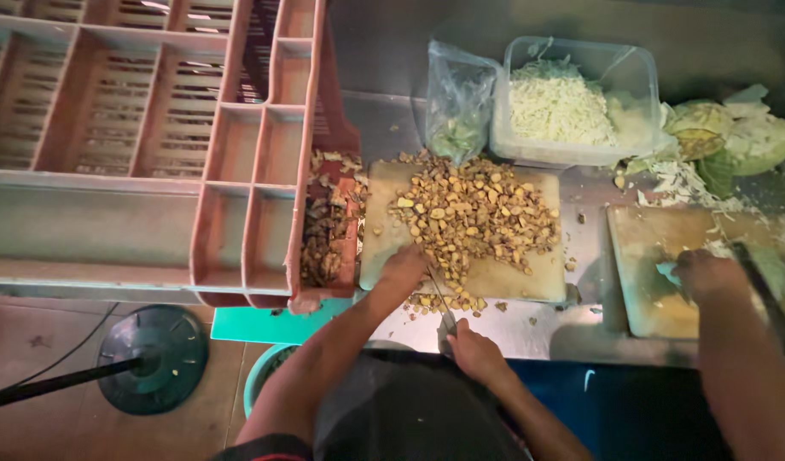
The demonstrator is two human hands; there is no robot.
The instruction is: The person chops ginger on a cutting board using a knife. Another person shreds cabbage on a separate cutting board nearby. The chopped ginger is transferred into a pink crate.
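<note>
Head view, items recorded:
- Your left hand (404,266): fingers curled, pressed on chopped brown pieces (473,213) at the near-left of the cutting board (512,277).
- Your right hand (476,350): closed around a knife (440,300), blade angled toward the pile.
- Tub of shredded cabbage (559,102): behind the board.
- Co-worker's hand (708,273): on a second board (644,248), right.

Commercial food-prep kitchen, back-of-house. Evidence: stainless steel table (529,333) carrying two worn cutting boards — one (503,277) heaped with chopped yellow-brown root pieces (473,213), the other (657,282) in use by a second person. Clear plastic tub (631,85) of shredded cabbage, cabbage trimmings (734,141) beside it, a plastic bag (456,102) of greens. Stacked pink plastic crates (154,145) at the table's end — bulk volume, not a home. Tiled floor (51,341), fan base (154,358).
</note>
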